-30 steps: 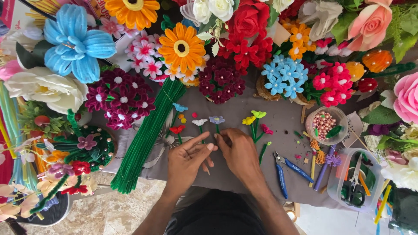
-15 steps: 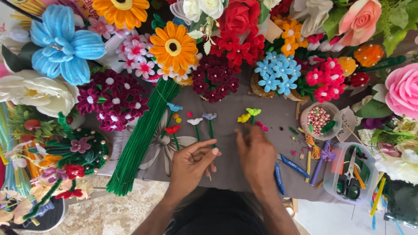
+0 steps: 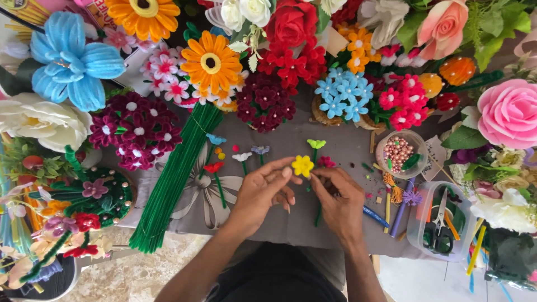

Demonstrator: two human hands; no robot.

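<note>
Fuzzy matt yellow pipe-cleaner flower [image 3: 302,165], matt grey cloth table cover [image 3: 347,148], clear glossy plastic bead cup [image 3: 400,154]

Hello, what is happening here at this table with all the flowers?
A person sits at a grey table crowded with handmade pipe-cleaner flowers. The left hand and right hand meet at a small yellow flower, fingertips pinching it just below the bloom. A few finished small flowers lie in a row beside it. A bundle of green pipe cleaners lies to the left, and a tub with scissors stands to the right.
</note>
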